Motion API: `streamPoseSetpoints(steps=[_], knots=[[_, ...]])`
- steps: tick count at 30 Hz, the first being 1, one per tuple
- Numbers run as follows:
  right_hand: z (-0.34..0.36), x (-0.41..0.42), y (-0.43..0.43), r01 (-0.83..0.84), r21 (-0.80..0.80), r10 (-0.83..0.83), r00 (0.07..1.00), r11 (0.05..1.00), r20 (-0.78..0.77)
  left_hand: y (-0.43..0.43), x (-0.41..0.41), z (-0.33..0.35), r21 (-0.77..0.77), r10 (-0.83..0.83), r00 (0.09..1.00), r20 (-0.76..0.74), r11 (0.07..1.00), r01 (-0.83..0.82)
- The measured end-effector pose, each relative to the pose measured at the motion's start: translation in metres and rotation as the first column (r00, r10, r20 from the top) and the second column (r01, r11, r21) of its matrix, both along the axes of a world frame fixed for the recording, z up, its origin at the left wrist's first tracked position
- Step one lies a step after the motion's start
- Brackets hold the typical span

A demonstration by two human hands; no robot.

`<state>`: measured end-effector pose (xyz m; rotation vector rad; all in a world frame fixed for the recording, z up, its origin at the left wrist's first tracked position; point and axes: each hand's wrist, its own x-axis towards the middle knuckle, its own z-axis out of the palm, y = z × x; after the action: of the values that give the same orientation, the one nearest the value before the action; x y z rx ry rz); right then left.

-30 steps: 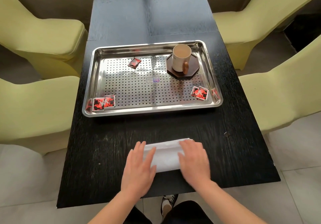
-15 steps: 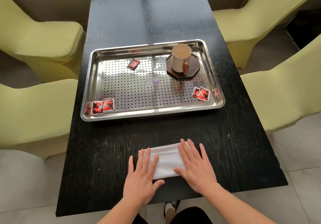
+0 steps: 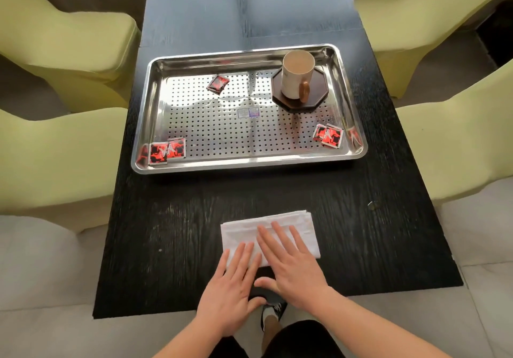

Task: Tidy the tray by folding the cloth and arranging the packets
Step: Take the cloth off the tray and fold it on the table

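Both of your hands have slid back toward the near edge since a second ago, and they now lie side by side rather than spread across the cloth. Your left hand (image 3: 231,295) lies flat with fingers open, only its fingertips on the near left part of the folded white cloth (image 3: 277,227), its palm over the black table (image 3: 172,232). Your right hand (image 3: 291,264) is also flat and open, fingers splayed across the middle of the cloth; neither hand grips anything. The cloth is a compact rectangle with stacked layers showing at its far right corner, lying on the table near you, well apart from the steel tray (image 3: 349,102). On the tray's perforated floor, from left to right: two overlapping red-and-black packets (image 3: 166,150) in the near left corner, a single packet (image 3: 218,84) toward the far side, a cream mug (image 3: 295,75) upright on a dark octagonal coaster (image 3: 319,96) at the far right, and another overlapping pair of packets (image 3: 329,135) in the near right corner.
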<state>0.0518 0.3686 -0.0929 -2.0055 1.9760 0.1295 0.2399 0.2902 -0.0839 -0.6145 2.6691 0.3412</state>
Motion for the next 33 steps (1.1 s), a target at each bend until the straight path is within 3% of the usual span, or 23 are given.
streamPoseSetpoints(steps=[5, 11, 14, 16, 18, 20, 22, 26, 30, 33], knots=[[-0.004, -0.041, 0.033, 0.104, 0.092, -0.094, 0.99, 0.99, -0.107, -0.003, 0.001, 0.0, 0.01, 0.019, 1.0, 0.019, 1.0, -0.019], [0.002, -0.053, 0.057, 0.187, 0.105, -0.173, 0.977, 0.977, -0.127, -0.001, -0.003, 0.003, 0.013, 0.026, 0.997, 0.075, 1.0, -0.027], [0.008, -0.041, 0.054, 0.238, 0.057, -0.229, 0.963, 0.969, -0.141, 0.007, -0.006, 0.012, 0.037, 0.245, 0.968, 0.048, 0.968, -0.246], [0.013, -0.034, 0.05, 0.257, -0.023, -0.258, 0.961, 0.966, -0.097, 0.013, -0.008, 0.021, 0.107, 0.534, 0.844, -0.046, 0.843, -0.527], [0.019, -0.023, 0.046, 0.21, -0.124, -0.211, 0.978, 0.97, 0.004, 0.015, -0.012, 0.027, 0.248, 0.805, 0.586, -0.096, 0.59, -0.769], [0.023, -0.005, 0.044, 0.146, -0.206, -0.119, 0.983, 0.968, 0.139, 0.007, -0.017, 0.031, 0.389, 0.949, 0.313, -0.024, 0.298, -0.872], [0.023, 0.015, 0.041, 0.191, -0.175, -0.133, 0.945, 0.966, 0.298, -0.002, -0.022, 0.032, 0.453, 0.985, 0.148, 0.087, 0.093, -0.887], [0.015, 0.035, 0.036, 0.441, 0.08, -0.418, 0.756, 0.894, 0.503, -0.014, -0.031, 0.033, 0.394, 0.977, 0.118, 0.18, 0.038, -0.918], [0.012, 0.037, 0.035, 0.469, 0.123, -0.458, 0.716, 0.874, 0.527, -0.021, -0.035, 0.032, 0.496, 0.967, 0.012, 0.256, -0.121, -0.86], [0.018, 0.038, 0.025, 0.567, 0.212, -0.56, 0.555, 0.796, 0.616, -0.024, -0.034, 0.034, 0.565, 0.96, -0.003, 0.281, -0.167, -0.808]])
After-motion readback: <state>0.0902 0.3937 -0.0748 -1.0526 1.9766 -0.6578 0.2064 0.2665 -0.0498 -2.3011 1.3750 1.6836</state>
